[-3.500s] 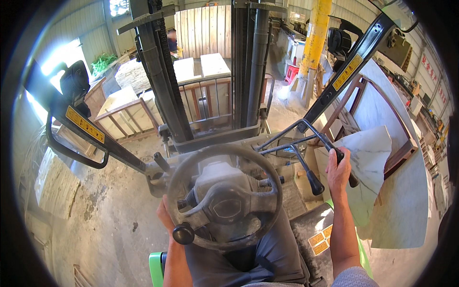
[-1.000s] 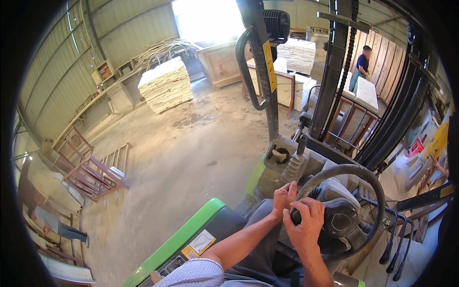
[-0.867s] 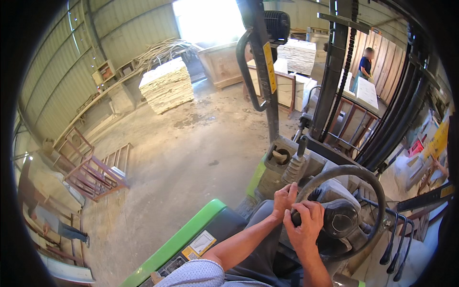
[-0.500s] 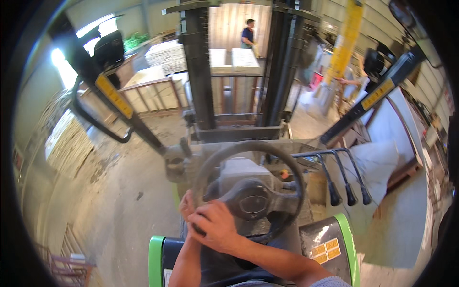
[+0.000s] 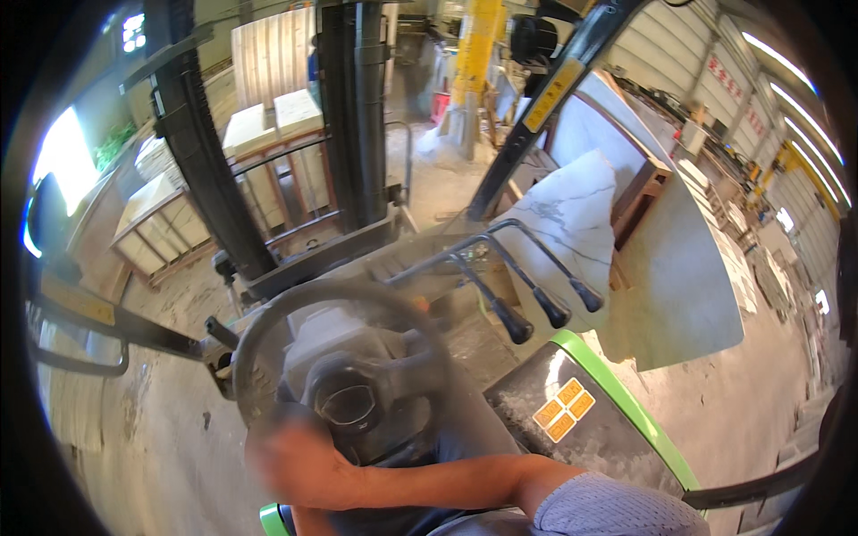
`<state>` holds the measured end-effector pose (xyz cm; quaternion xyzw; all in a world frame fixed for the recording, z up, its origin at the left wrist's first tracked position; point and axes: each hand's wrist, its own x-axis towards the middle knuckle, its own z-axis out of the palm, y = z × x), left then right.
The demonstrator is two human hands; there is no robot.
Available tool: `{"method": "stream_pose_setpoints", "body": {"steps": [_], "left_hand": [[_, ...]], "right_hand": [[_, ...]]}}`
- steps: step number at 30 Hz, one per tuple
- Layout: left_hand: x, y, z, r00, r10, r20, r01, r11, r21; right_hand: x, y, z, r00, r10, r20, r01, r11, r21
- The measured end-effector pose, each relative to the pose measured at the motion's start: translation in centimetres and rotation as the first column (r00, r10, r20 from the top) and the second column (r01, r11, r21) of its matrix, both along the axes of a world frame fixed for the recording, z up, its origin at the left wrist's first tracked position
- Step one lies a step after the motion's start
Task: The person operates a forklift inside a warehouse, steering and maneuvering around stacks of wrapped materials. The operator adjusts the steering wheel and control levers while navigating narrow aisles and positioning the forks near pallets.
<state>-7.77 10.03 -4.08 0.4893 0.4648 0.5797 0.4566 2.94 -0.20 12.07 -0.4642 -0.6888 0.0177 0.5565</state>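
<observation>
The steering wheel point(image 5: 346, 402) is seen toward seven o'clock; its stiff-looking rim point(image 5: 340, 291) is best grasped; by it the right hand point(image 5: 302, 464) is blurred, the left hand hidden; finger closure cannot be told.

Mast point(image 5: 353, 125) beyond steering wheel point(image 5: 344, 402); levers point(image 5: 551, 311) at right, before slab point(image 5: 565, 210)

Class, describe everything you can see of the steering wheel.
The steering wheel is round, with a dark grey rim, spokes and a black hub with an outlined centre. It looks like hard, dusty plastic and faces the person. Three levers stand to its right. The blurred right hand covers its lower left, apparently touching it; whether it grips is unclear.
</observation>
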Motion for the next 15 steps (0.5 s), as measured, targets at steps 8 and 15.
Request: {"method": "stream_pose_setpoints", "body": {"steps": [8,15], "left_hand": [[-0.6,-0.7,-0.6,0.997,-0.018,0.076,0.021,0.999,-0.032],[-0.3,0.7,-0.7,0.997,0.012,0.075,-0.005,0.995,-0.096]], "right_hand": [[0.5,0.1,1.4,0.999,0.034,0.016,-0.034,0.999,0.019],[0.2,0.6,1.9,0.997,0.023,0.067,-0.021,0.999,-0.044]]}}
